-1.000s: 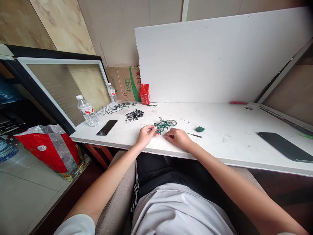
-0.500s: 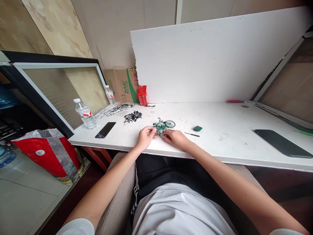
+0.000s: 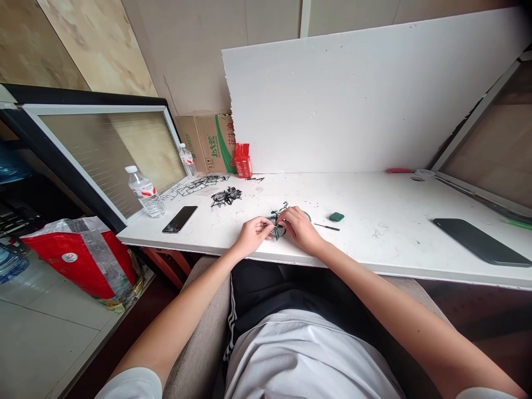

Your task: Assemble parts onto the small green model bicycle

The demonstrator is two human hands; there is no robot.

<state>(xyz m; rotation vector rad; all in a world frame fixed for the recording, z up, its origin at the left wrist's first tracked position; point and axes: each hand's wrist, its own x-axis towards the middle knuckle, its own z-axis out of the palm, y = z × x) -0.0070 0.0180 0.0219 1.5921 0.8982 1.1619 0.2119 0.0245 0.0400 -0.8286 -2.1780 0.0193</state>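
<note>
A small green model bicycle (image 3: 277, 233) is between my hands near the table's front edge. My left hand (image 3: 254, 234) pinches its left side, thumb and fingers closed at the wheel. My right hand (image 3: 297, 227) lies over the frame, its fingers bent and closed on the bicycle; it hides the middle and most of the far wheel. Right of my right hand lies a thin dark screwdriver-like tool (image 3: 328, 227), and beyond it a dark green lump (image 3: 336, 216).
Black model parts (image 3: 226, 196) lie behind my left hand. On the left are a black phone (image 3: 180, 219) and a water bottle (image 3: 145, 191). A red box (image 3: 243, 160) stands at the back; a dark flat slab (image 3: 482, 241) lies at the right.
My right hand has moved up and over the bicycle, covering its frame. The bicycle has turned slightly and shifted a little to the right; my left hand has followed it.
</note>
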